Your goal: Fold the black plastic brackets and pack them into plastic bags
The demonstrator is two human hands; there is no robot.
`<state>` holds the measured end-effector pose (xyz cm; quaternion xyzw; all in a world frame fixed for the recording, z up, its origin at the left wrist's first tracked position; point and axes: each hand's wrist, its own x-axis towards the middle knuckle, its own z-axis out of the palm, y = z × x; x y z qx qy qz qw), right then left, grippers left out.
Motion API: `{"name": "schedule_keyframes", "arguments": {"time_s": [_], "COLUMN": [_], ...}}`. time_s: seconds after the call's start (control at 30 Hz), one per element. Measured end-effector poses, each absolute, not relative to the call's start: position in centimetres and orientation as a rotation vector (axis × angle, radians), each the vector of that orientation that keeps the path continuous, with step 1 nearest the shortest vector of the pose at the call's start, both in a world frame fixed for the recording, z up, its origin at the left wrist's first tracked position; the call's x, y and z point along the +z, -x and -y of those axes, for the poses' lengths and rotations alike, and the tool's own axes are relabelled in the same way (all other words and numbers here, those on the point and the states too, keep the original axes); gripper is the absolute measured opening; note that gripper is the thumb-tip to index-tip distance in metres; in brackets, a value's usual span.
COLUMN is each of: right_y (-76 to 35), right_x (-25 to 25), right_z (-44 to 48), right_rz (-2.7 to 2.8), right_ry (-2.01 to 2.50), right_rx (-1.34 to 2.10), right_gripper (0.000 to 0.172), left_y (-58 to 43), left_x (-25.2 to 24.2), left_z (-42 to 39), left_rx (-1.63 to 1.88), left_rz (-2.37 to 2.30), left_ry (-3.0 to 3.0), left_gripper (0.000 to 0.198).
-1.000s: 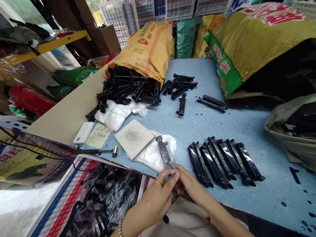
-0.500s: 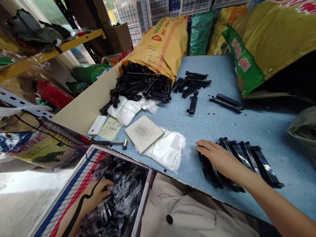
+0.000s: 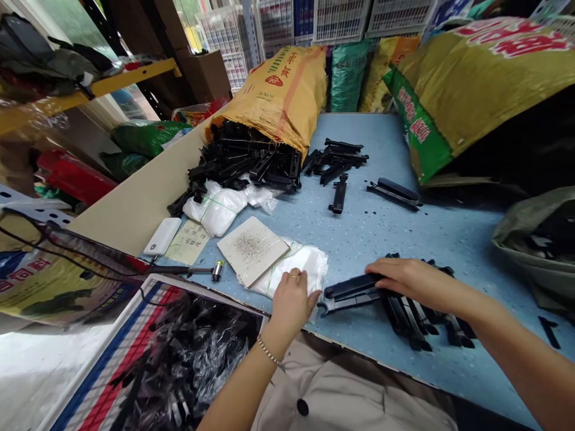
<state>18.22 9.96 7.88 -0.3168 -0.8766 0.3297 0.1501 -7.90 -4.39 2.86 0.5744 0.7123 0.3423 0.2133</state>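
Observation:
My left hand [image 3: 291, 299] is on a stack of clear plastic bags [image 3: 309, 263], its bent fingers pressed together at the bags' near edge. Fingers of my right hand [image 3: 404, 276] close over the end of a long black plastic part [image 3: 350, 296], which points left just above the table and has a fork-like tip. Beneath and beside that hand, several similar black parts [image 3: 406, 320] lie in a row. On the far side of the bag stack, a square pale tile [image 3: 252, 248] with small dark specks rests partly on it.
An orange sack [image 3: 287, 90] spills black parts [image 3: 251, 158] onto the blue table [image 3: 359, 239]. A crate [image 3: 121, 359] of bagged parts stands at front left. A hammer-like tool [image 3: 215, 270], a white power bank [image 3: 162, 236] and another bag bundle [image 3: 218, 206] lie nearby. A green-yellow sack [image 3: 476, 90] is at right.
My left hand has moved from the crate up to the plastic bags. My right hand has lifted a black part, turning its tip leftward. The view has shifted slightly.

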Motion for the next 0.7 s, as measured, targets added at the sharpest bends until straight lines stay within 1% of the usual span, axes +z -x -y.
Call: {"name": "schedule_keyframes", "arguments": {"time_s": [0.07,0.13,0.27,0.33,0.4,0.53,0.6,0.7], "right_y": [-19.0,-19.0,-16.7,-14.7,-12.3,-7.8,-5.9,-4.2], "right_x": [8.4,8.2,6.2,5.4,5.1,5.1,4.6,3.2], "right_z": [-9.5,-8.4,-5.2,-3.8,-3.0,-2.8,-3.1,-3.5], "right_rz": [2.578,2.429,1.764,1.39,1.096,0.786,0.695,0.585], "right_ry": [0.991,1.114,1.254,1.183,1.075,0.864,0.823,0.883], "right_rx": [1.032,1.17,1.707,1.95,2.097,2.222,2.236,2.195], "right_gripper": [0.029,0.031,0.032,0.033,0.03,0.026,0.027,0.027], "left_y": [7.9,9.1,11.8,12.3,12.1,11.2,11.1,11.9], "left_x": [1.9,1.3,1.0,1.1,1.2,1.3,1.6,2.7], "left_z": [2.8,2.0,1.5,1.5,1.3,1.0,1.0,1.7], "left_rx": [0.968,0.987,1.036,1.061,1.082,1.099,1.099,1.106], "left_rz": [-1.968,-1.954,-1.926,-1.916,-1.922,-1.916,-1.87,-1.789], "left_ry": [-1.506,-1.435,-1.262,-1.202,-1.165,-1.134,-1.135,-1.158], "left_gripper": [0.006,0.013,0.016,0.016,0.019,0.028,0.027,0.018]}}
